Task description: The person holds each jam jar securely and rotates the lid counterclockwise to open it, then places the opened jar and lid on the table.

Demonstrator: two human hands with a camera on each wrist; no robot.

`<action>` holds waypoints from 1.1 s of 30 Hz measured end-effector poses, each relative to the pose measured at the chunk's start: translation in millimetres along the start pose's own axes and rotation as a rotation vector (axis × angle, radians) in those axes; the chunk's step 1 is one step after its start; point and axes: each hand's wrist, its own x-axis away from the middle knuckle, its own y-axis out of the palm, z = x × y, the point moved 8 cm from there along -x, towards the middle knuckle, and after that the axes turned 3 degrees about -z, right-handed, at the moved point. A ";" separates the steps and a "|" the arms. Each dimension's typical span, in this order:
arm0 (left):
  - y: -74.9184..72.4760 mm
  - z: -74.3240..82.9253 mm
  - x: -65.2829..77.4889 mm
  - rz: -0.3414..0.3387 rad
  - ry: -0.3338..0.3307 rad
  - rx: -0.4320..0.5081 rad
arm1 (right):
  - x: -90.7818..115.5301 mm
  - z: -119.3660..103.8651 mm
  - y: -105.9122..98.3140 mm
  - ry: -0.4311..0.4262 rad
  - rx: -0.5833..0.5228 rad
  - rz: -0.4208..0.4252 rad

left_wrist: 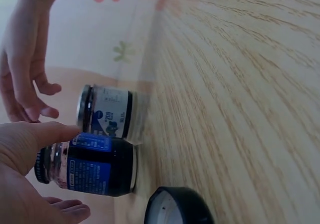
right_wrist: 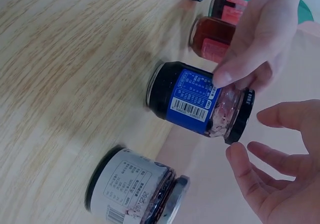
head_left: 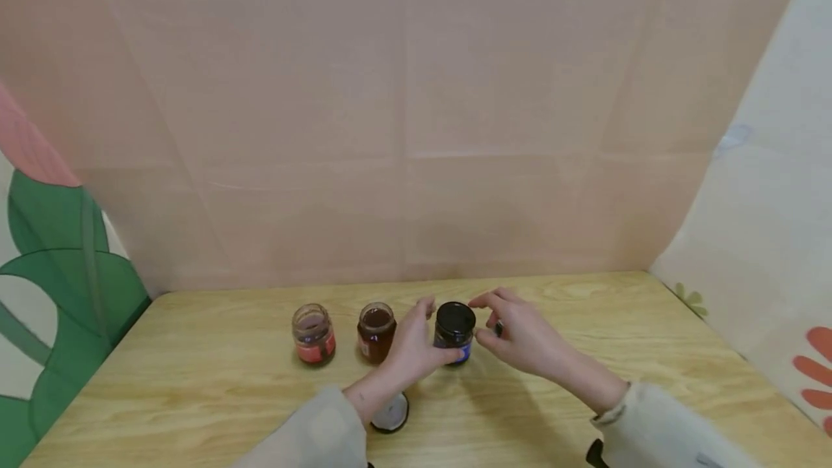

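A dark jar with a blue label and black lid (head_left: 455,318) stands upright on the table. My left hand (head_left: 411,344) holds it from the left, thumb across the label and fingers around the far side. At its right, my right hand (head_left: 523,334) is spread with bent fingers beside the lid; in the right wrist view, a small gap shows between fingertips (right_wrist: 267,116) and the lid. A white-labelled jar (right_wrist: 130,186) stands beyond the blue one, mostly hidden behind my right hand in the head view.
Left of my hands stand a lidless brown jar (head_left: 375,331) and a lidless red-labelled jar (head_left: 314,336). A loose lid (head_left: 391,414) lies inside-up on the wooden table (head_left: 214,388), partly under my left forearm. A pinkish sheet (head_left: 403,128) hangs along the back edge.
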 end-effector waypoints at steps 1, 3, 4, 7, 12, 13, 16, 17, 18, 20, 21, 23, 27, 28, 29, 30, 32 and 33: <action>1.3 -0.8 -1.1 0.000 -0.006 0.003 | -0.8 0.2 0.7 0.003 -0.004 -0.002; 3.3 -1.6 -2.9 0.004 -0.012 -0.001 | -2.0 0.7 1.4 0.010 -0.008 -0.001; 4.3 -2.5 -3.0 0.006 -0.017 -0.005 | -2.0 0.9 2.3 0.014 -0.009 -0.002; 6.2 -3.3 -3.3 0.017 -0.005 -0.011 | -2.0 1.6 3.0 0.021 -0.009 0.006; 9.6 -6.3 -3.3 0.003 0.003 0.030 | -1.6 2.4 2.5 0.012 -0.025 0.016; 10.6 -7.7 -3.5 -0.003 -0.002 0.040 | -1.2 2.5 2.5 0.009 -0.029 0.016; 13.9 -12.8 -3.9 -0.020 -0.027 0.054 | 0.9 3.0 2.8 0.007 -0.036 0.015; 14.8 -14.5 -3.9 -0.022 -0.037 0.055 | 1.7 3.2 2.7 0.006 -0.034 0.018; 15.5 -15.9 -4.0 -0.022 -0.042 0.050 | 2.6 3.4 2.6 0.005 -0.034 0.021; 15.7 -17.8 -3.7 -0.019 -0.051 0.051 | 3.5 3.1 2.3 -0.003 -0.036 0.028; 15.7 -18.3 -3.4 -0.016 -0.051 0.050 | 3.8 3.1 2.2 -0.006 -0.038 0.031; 15.4 -18.7 -3.4 -0.006 -0.042 0.043 | 4.2 3.0 2.0 -0.012 -0.046 0.036; 16.5 -17.5 -5.0 0.009 -0.020 0.014 | 5.4 4.6 1.3 -0.011 -0.072 0.037; 16.8 -17.0 -5.5 0.014 -0.019 0.009 | 5.6 5.2 1.0 -0.010 -0.076 0.037; 17.0 -16.5 -5.9 0.020 -0.018 0.003 | 5.7 6.0 1.0 -0.004 -0.078 0.035; 17.2 -16.2 -6.0 0.023 -0.020 0.003 | 5.9 6.2 0.7 -0.005 -0.079 0.036; 16.7 -15.8 -5.9 0.032 -0.029 -0.002 | 5.6 6.6 0.1 0.001 -0.082 0.037; 16.4 -15.8 -5.8 0.036 -0.031 -0.012 | 5.3 6.7 -0.2 0.005 -0.087 0.039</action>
